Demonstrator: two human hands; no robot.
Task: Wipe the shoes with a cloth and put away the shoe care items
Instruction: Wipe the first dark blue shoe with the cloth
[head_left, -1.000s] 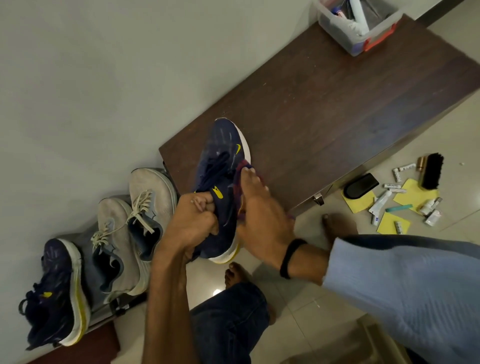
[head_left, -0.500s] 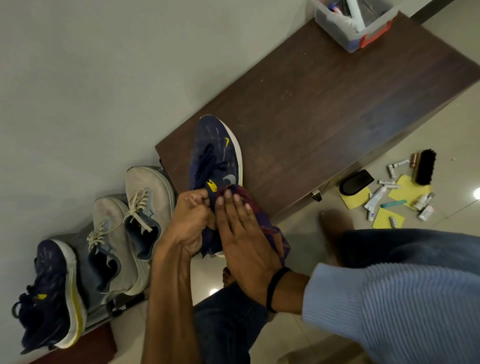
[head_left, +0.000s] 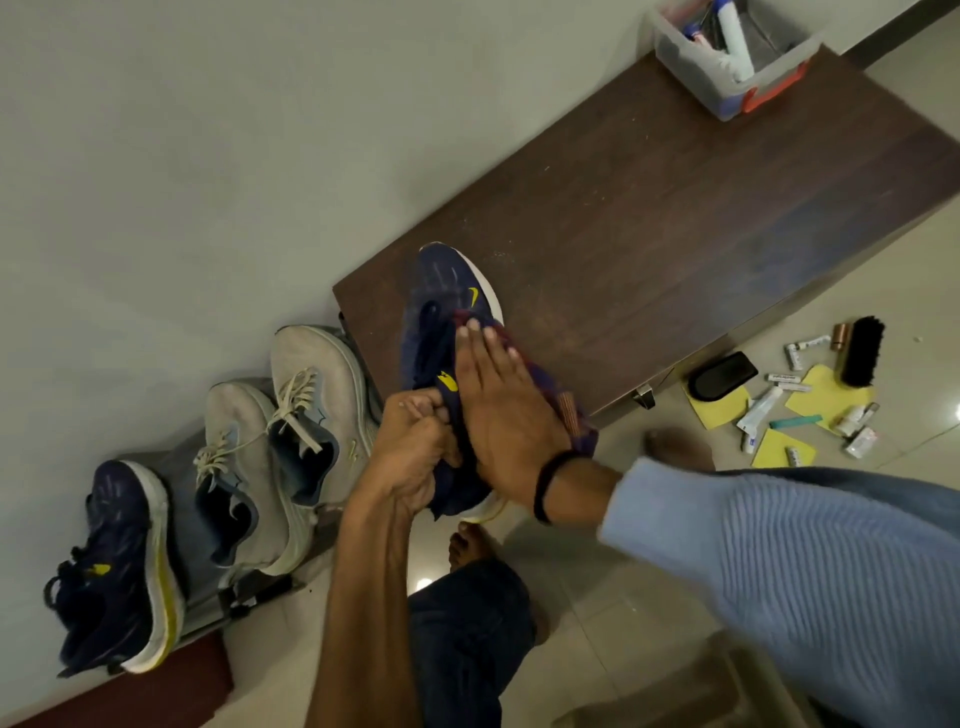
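Observation:
A navy shoe with yellow marks and a white sole is held up over the near corner of the dark wooden bench. My left hand grips the shoe at its collar. My right hand lies flat with straight fingers on a dark purple striped cloth, pressing it against the shoe's side. On the floor to the right lie shoe care items: a black brush, a black applicator, yellow cloths and several small tubes.
Two grey sneakers and a second navy shoe sit on a low rack by the wall at the left. A clear plastic bin with bottles stands at the bench's far end. My bare feet rest on the tiled floor.
My right hand has slid the cloth up along the shoe's side toward the toe, fingers now flat over the upper. My left hand keeps its grip.

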